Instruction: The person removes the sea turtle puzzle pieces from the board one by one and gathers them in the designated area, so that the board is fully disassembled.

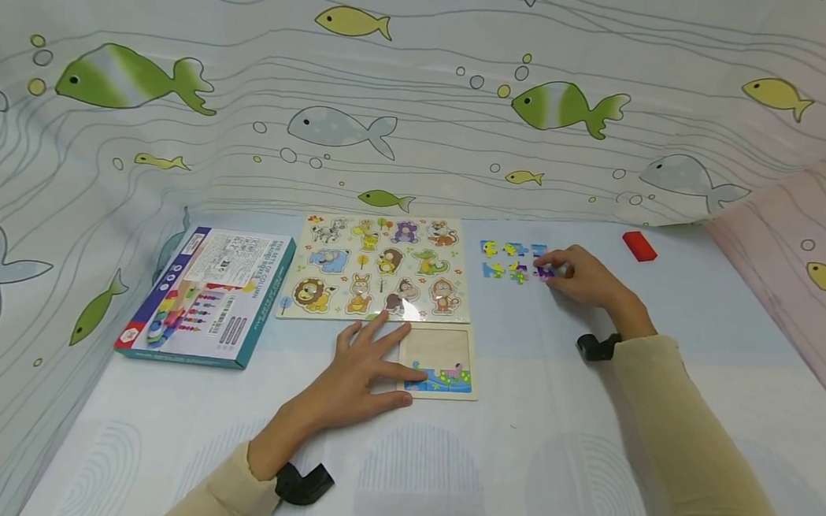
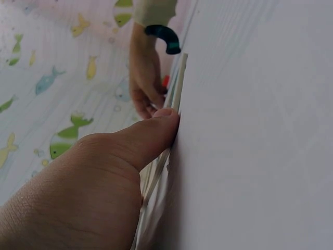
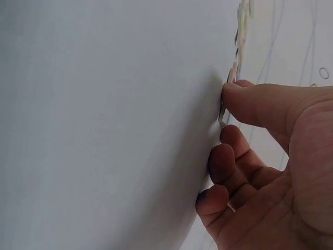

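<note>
My left hand (image 1: 363, 369) rests with fingers spread at the left side of a small wooden puzzle tray (image 1: 476, 364). Its index finger touches the blue and green pieces (image 1: 448, 380) fitted along the tray's bottom; the upper part shows bare wood. In the left wrist view the thumb (image 2: 151, 133) lies against the tray's edge. At the right, my right hand (image 1: 582, 280) pinches a jigsaw piece (image 3: 225, 107) between thumb and index finger, at the right end of two rows of loose puzzle pieces (image 1: 513, 250). The other fingers are curled close to the table.
An animal puzzle board (image 1: 343, 285) lies directly behind the tray. To its left is a flat boxed game (image 1: 201, 296) with a teal side. A red block (image 1: 639, 246) lies at the back right. A fish-patterned cloth (image 1: 424, 77) rises behind the table.
</note>
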`<move>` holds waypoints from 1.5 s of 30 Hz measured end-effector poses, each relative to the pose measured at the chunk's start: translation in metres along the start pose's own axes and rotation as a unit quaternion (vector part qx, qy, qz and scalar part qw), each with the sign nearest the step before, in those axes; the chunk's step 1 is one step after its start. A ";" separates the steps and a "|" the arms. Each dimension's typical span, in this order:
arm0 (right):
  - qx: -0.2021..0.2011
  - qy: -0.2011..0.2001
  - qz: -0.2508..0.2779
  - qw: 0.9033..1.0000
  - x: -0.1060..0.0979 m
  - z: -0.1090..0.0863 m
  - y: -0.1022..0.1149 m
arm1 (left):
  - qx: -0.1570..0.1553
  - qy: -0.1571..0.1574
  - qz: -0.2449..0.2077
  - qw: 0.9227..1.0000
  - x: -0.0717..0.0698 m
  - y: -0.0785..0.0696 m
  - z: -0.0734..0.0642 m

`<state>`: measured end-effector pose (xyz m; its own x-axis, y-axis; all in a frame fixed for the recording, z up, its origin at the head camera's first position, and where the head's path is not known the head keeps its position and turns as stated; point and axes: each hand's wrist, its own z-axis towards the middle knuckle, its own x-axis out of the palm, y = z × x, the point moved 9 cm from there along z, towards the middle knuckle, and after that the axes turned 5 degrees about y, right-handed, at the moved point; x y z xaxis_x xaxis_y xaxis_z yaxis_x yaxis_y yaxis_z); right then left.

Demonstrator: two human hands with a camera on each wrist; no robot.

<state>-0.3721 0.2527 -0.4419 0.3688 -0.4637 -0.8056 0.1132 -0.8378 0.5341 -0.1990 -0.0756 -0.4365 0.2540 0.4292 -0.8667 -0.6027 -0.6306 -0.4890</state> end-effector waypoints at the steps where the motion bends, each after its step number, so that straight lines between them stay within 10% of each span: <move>1: 0.000 -0.001 0.000 1.000 0.000 0.000 0.000 | -0.002 0.001 0.000 1.000 0.000 0.000 0.000; 8: -0.001 0.002 -0.002 1.000 0.002 0.002 0.002 | -0.013 0.009 0.001 1.000 0.002 0.003 -0.002; 19: 0.018 -0.027 0.138 0.990 -0.010 -0.016 -0.001 | 0.001 0.004 -0.002 1.000 0.000 0.001 0.000; 30: -0.099 0.024 0.105 0.989 0.017 -0.023 0.071 | -0.011 0.011 -0.009 1.000 0.000 0.002 0.000; 45: -0.243 0.143 0.076 0.956 0.083 -0.049 0.164 | -0.022 0.006 -0.027 0.999 -0.002 0.002 0.001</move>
<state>-0.2779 0.0910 -0.4084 0.6446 -0.4135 -0.6431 0.4282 -0.5016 0.7517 -0.2014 -0.0770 -0.4353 0.2942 0.4550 -0.8405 -0.5546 -0.6349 -0.5379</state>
